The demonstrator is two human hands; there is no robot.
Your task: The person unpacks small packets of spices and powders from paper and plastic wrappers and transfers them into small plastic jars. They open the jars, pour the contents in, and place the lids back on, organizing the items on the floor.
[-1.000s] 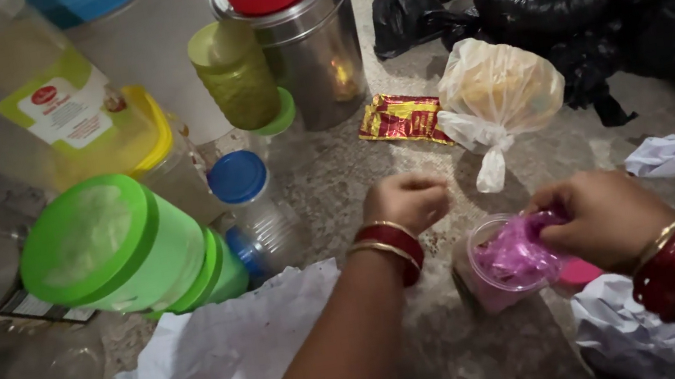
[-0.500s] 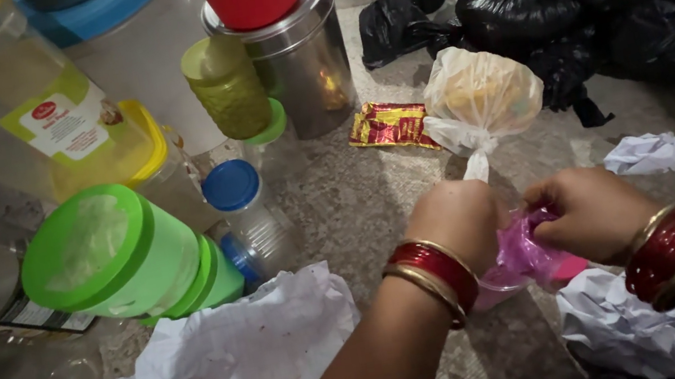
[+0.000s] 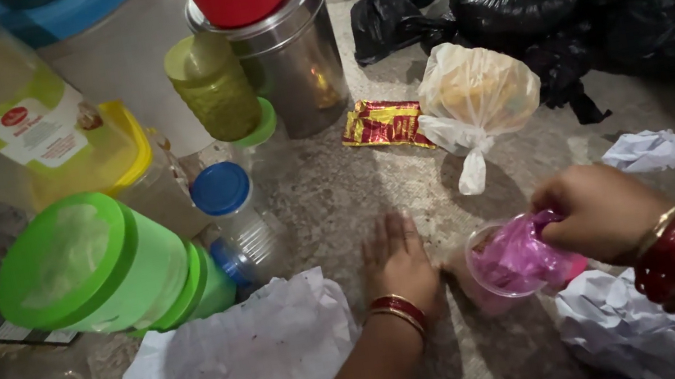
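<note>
The right hand [image 3: 601,209] pinched the pink bag [image 3: 518,255] stuffed in a small clear cup [image 3: 497,268] on the stone floor [image 3: 338,189]. The left hand [image 3: 400,261] lay flat & open on the floor, just beside the cup, holding nothing. White paper [image 3: 237,352] sat near it, w/ green-lid jars [image 3: 85,264] further left.

A single head-worn camera looks steeply down and forward at a speckled stone floor [image 3: 338,189] from close range. The person's own forearms enter from 5 and 6 o'clock. Containers crowd the frame from 9 to 12 o'clock, black bags at 1 to 2 o'clock. No second view shares the scene.
</note>
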